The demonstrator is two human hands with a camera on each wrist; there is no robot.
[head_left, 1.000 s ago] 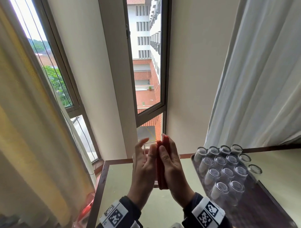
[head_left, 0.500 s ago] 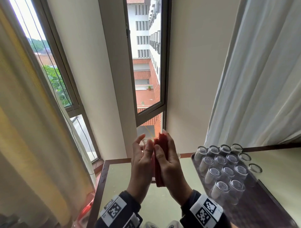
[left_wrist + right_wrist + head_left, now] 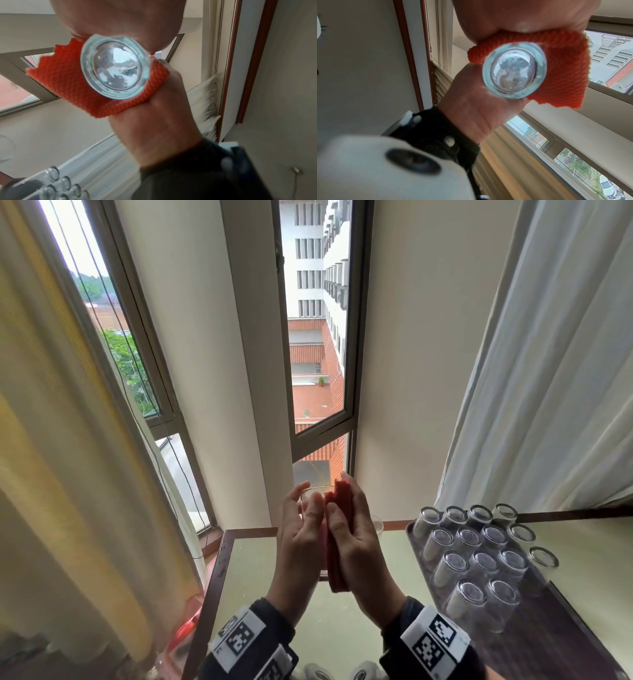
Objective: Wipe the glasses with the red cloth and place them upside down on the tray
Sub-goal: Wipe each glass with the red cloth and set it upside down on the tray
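Observation:
A clear glass point(image 3: 317, 493) is held up in the air over the table, squeezed between my two palms. Its thick round base faces the wrist cameras point(image 3: 114, 70) point(image 3: 513, 70). My left hand point(image 3: 301, 529) presses the glass's left side with straight, spread fingers. On the other side my right hand point(image 3: 358, 529) holds the folded red cloth point(image 3: 339, 546) against the glass, thumb over the cloth's near edge. The cloth point(image 3: 68, 83) point(image 3: 565, 75) wraps part of the glass wall. Several glasses point(image 3: 479, 546) stand upside down on the dark tray point(image 3: 582, 628) at the right.
One more glass point(image 3: 376, 525) stands on the pale green table point(image 3: 246, 570), behind my right hand. The tray fills the table's right side. A window sits straight ahead, with curtains at both sides. A red object point(image 3: 186, 631) lies low off the table's left edge.
My two hands have risen a little with the glass and slid against each other. The left fingers have spread and the glass rim now shows above them.

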